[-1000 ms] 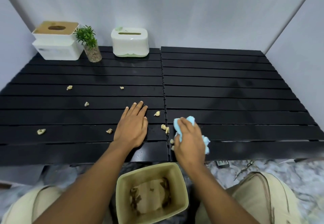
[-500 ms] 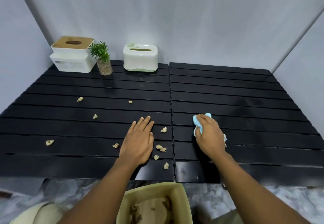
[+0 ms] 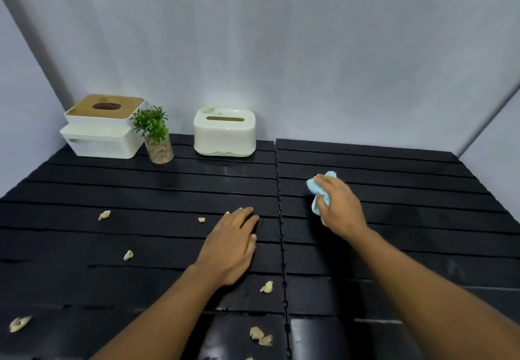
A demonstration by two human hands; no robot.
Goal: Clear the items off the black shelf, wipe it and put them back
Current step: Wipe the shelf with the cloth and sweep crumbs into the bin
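Black slats of the shelf [image 3: 394, 179] look bare under my right hand [image 3: 342, 207], fingers bunched round the blue cloth [image 3: 316, 190], while my left hand [image 3: 232, 244] lies spread flat amid crumbs [image 3: 266, 287], with both tissue boxes [image 3: 224, 131] and the plant [image 3: 154, 134] apparently yet to clear.

Single head-worn wide-angle view, looking forward and down from close above the black shelf [image 3: 394, 247]. Both forearms entering from the bottom edge; back wall [image 3: 281, 50] filling the upper half; side walls bowed at both edges. No second view.
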